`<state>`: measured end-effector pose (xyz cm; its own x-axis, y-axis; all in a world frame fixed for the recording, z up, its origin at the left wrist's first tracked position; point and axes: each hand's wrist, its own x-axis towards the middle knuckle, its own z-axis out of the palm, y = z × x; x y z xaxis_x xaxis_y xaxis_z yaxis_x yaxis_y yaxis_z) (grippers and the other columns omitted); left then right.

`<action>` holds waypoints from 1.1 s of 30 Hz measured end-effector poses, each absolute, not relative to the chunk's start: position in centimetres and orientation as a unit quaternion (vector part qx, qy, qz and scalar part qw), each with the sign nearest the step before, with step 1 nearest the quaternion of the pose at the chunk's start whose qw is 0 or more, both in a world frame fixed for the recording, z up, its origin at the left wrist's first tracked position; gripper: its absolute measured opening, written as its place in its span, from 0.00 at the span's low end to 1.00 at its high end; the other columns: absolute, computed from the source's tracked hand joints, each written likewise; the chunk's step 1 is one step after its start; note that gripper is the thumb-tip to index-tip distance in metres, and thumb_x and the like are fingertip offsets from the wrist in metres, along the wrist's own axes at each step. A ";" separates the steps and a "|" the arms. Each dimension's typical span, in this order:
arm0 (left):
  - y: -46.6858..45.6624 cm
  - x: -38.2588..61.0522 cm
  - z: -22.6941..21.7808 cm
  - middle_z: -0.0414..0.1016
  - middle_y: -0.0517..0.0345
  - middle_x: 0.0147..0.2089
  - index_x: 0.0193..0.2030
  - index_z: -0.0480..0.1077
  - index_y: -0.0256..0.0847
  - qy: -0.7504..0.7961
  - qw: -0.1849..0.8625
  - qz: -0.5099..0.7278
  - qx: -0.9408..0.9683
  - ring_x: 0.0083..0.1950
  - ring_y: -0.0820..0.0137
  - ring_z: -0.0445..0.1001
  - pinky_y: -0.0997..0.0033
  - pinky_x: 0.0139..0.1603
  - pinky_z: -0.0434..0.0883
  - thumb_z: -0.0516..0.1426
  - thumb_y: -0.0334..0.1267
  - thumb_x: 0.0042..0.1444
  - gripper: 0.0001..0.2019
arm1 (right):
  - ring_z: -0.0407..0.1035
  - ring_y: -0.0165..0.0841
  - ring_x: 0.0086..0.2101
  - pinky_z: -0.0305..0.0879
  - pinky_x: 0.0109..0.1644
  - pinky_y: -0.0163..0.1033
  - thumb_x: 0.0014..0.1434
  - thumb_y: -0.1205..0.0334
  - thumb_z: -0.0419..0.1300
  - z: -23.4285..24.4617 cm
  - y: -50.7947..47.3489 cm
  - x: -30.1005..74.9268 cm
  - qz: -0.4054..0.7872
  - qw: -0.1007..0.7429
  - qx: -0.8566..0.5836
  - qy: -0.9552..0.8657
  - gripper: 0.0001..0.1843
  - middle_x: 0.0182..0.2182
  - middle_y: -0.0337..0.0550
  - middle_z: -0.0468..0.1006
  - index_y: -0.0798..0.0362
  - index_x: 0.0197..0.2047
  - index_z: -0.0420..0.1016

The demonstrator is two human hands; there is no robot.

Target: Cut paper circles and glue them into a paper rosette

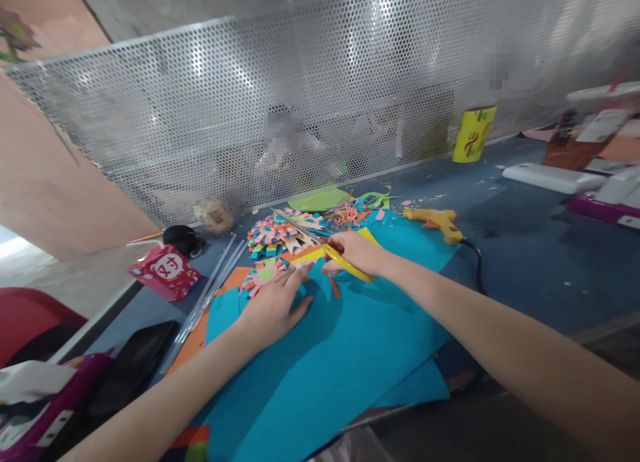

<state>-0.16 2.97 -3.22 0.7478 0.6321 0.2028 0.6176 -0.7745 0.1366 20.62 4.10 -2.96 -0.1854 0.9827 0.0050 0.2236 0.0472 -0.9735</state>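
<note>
My right hand (353, 252) is closed on a pair of scissors with yellow handles (357, 270), and their metal blades point up and left over the paper pieces. My left hand (275, 305) lies with fingers stretched and thumb apart on a large blue paper sheet (330, 355). Just beyond its fingers is a fringed paper flower (265, 275) with a green centre. Farther back sits a pile of multicoloured fringed paper flowers (280, 232). A small orange-red paper strip (334, 285) lies on the blue sheet between my hands.
A yellow glue gun (437, 223) with a black cord lies right of the paper. Clear glue sticks (210, 295), a red box (167, 272) and a dark phone (133, 359) are on the left. A perforated metal panel (320, 109) stands behind, with a yellow container (473, 135) before it.
</note>
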 end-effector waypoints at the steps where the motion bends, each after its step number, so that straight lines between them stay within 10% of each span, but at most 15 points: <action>1: 3.0 -0.1 -3.1 0.74 0.47 0.49 0.60 0.56 0.34 0.339 0.031 0.118 0.933 0.52 0.59 0.71 0.56 0.52 0.68 0.51 0.39 0.57 0.24 | 0.70 0.28 0.22 0.67 0.23 0.28 0.32 0.74 0.72 -3.0 4.1 20.6 0.474 0.396 -0.501 -0.606 0.20 0.18 0.32 0.70 0.57 0.25 0.66; 17: -1.1 -4.4 -3.3 0.78 0.64 0.46 0.58 0.57 0.51 0.349 0.117 0.132 0.920 0.49 0.70 0.74 0.72 0.50 0.70 0.53 0.43 0.58 0.21 | 0.74 0.34 0.25 0.72 0.25 0.32 0.37 0.72 0.71 -3.2 4.4 20.6 0.494 0.384 -0.498 -0.601 0.19 0.21 0.35 0.73 0.56 0.28 0.65; 27: -1.9 -2.8 -4.1 0.75 0.62 0.52 0.63 0.50 0.50 0.411 0.141 0.128 0.891 0.58 0.64 0.68 0.58 0.56 0.67 0.53 0.44 0.57 0.27 | 0.74 0.33 0.24 0.71 0.26 0.32 0.36 0.73 0.71 -3.2 4.1 20.3 0.498 0.385 -0.501 -0.594 0.19 0.19 0.33 0.73 0.55 0.27 0.64; 33: -1.7 -1.8 -4.4 0.80 0.64 0.38 0.55 0.62 0.47 0.371 0.205 0.198 0.884 0.46 0.70 0.76 0.69 0.50 0.72 0.54 0.39 0.57 0.18 | 0.73 0.34 0.23 0.70 0.25 0.32 0.39 0.77 0.68 -2.9 3.8 20.4 0.491 0.386 -0.508 -0.593 0.16 0.19 0.34 0.74 0.56 0.25 0.65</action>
<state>-1.80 -1.75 -4.40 0.6465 0.7368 0.1980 0.5742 -0.6407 0.5097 20.42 3.83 -2.93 -0.1858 0.9817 -0.0411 0.2239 0.0016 -0.9746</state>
